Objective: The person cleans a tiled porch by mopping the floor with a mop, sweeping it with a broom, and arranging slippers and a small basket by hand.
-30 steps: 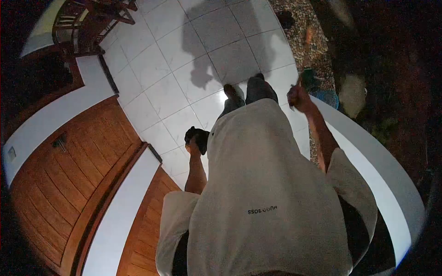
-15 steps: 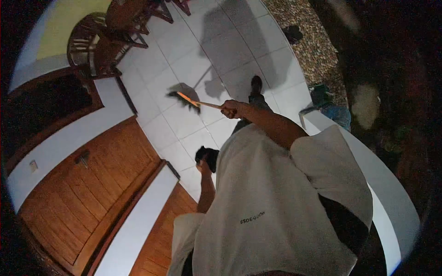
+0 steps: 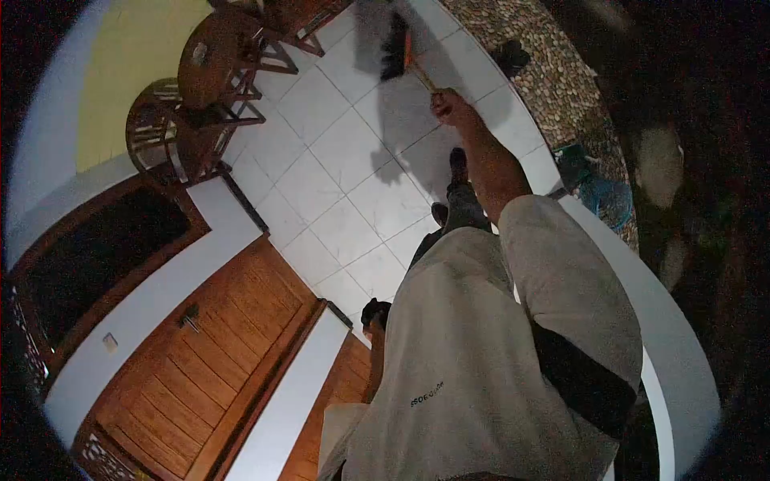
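My right hand (image 3: pixel 451 107) grips the pale handle of a broom (image 3: pixel 408 54) with an orange head and dark bristles. The arm is stretched out ahead, and the broom head is over the shadowed far part of the tiled floor. Low by my left side, my left hand (image 3: pixel 374 321) is closed on a black item (image 3: pixel 377 309); its kind is too dark to tell, and my shirt partly hides that arm. Dark shoes show below me, one (image 3: pixel 458 158) stepping forward on the tiles.
White floor tiles (image 3: pixel 347 231) run ahead. Wooden chairs (image 3: pixel 156 136) and a round wooden table (image 3: pixel 218 56) stand at the upper left. A wooden door (image 3: pixel 216 337) lines the left. Pebbled ground (image 3: pixel 553 72) borders the right, with a blue basket-like item (image 3: pixel 605 200) beside it.
My right hand has swung the broom forward and to the right, away from the middle tiles. My left hand with the black item has dropped closer to my body, and my view has shifted.
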{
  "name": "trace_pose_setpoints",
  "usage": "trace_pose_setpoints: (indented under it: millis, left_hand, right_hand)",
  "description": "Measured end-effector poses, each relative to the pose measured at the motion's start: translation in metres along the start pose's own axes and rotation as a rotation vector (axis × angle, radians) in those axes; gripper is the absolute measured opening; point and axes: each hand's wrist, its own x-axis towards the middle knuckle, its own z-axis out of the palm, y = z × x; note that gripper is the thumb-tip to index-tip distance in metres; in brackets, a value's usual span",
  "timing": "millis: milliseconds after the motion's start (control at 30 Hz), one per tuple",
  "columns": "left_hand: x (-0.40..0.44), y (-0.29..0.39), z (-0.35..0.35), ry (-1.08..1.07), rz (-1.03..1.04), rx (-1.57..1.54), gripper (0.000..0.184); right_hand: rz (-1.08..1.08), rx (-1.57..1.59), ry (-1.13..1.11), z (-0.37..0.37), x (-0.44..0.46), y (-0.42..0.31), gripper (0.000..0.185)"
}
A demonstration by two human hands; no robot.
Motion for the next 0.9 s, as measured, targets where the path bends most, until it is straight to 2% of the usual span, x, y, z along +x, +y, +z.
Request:
trace_pose_setpoints:
  millis: [33,67,133,200,233,300,367,433,467,533,567,600,633,667,700,733,767,800,833,900]
  left_hand:
    - [0.006,0.006,0.004,-0.015,0.002,0.019,0.034]
    - [0.011,0.012,0.010,-0.031,0.006,0.036,0.034]
    - [0.025,0.026,0.019,-0.068,0.027,0.074,0.034]
    - [0.044,0.039,0.032,-0.121,0.056,0.115,0.033]
    - [0.054,0.044,0.040,-0.152,0.071,0.130,0.033]
    - [0.074,0.054,0.058,-0.222,0.094,0.175,0.032]
    - [0.089,0.061,0.079,-0.295,0.130,0.233,0.032]
    - [0.107,0.066,0.092,-0.381,0.205,0.366,0.032]
    - [0.112,0.069,0.101,-0.411,0.263,0.450,0.031]
    - [0.133,0.068,0.107,-0.513,0.622,0.943,0.031]
    - [0.141,0.072,0.113,-0.553,0.773,1.081,0.031]
    - [0.138,0.077,0.115,-0.621,0.778,0.943,0.027]
    - [0.135,0.080,0.118,-0.656,0.774,0.877,0.026]
    - [0.137,0.080,0.118,-0.692,0.770,0.810,0.025]
    - [0.151,0.073,0.118,-0.530,0.755,1.104,0.025]
    - [0.159,0.069,0.112,-0.434,0.745,1.244,0.026]
    - [0.165,0.066,0.107,-0.343,0.724,1.387,0.026]
    - [0.162,0.065,0.095,-0.599,0.625,0.903,0.027]
    - [0.143,0.068,0.096,-0.665,0.507,0.633,0.028]
    - [0.105,0.075,0.101,-0.756,0.255,0.059,0.028]
  right_hand:
    - [-0.013,0.006,0.009,-0.001,-0.014,-0.015,0.022]
    - [0.119,0.237,-0.018,-0.004,-0.032,-0.032,0.019]
    - [-0.043,0.096,-0.021,-0.031,-0.076,-0.043,0.026]
    - [-0.171,-0.091,0.074,-0.038,-0.140,-0.038,0.027]
    - [-0.010,0.101,0.130,-0.039,-0.177,-0.036,0.028]
    - [0.036,0.244,0.150,-0.049,-0.248,-0.013,0.027]
    - [0.037,0.188,0.126,-0.061,-0.318,0.008,0.026]
    - [-0.125,-0.120,0.383,-0.068,-0.384,0.030,0.024]
    - [-0.108,-0.154,0.429,-0.079,-0.415,0.033,0.022]
    - [-0.109,-0.262,0.581,-0.086,-0.462,0.035,0.019]
    - [-0.119,-0.329,0.694,-0.081,-0.479,0.037,0.018]
    - [-0.329,-0.501,0.821,-0.089,-0.495,0.050,0.014]
    - [-0.302,-0.369,0.917,-0.101,-0.499,0.049,0.014]
    - [-0.219,-0.506,0.964,-0.119,-0.506,0.045,0.017]
    - [-0.133,-0.649,1.003,-0.128,-0.509,0.046,0.024]
    - [-0.133,-0.649,1.003,-0.137,-0.506,0.050,0.024]
    - [-0.268,-0.661,0.941,-0.140,-0.503,0.063,0.022]
    - [-0.401,-0.672,0.876,-0.141,-0.500,0.078,0.020]
    - [-0.444,-0.619,1.006,-0.116,-0.489,0.089,0.020]
    - [-0.507,-0.443,0.939,-0.152,-0.482,0.119,0.020]
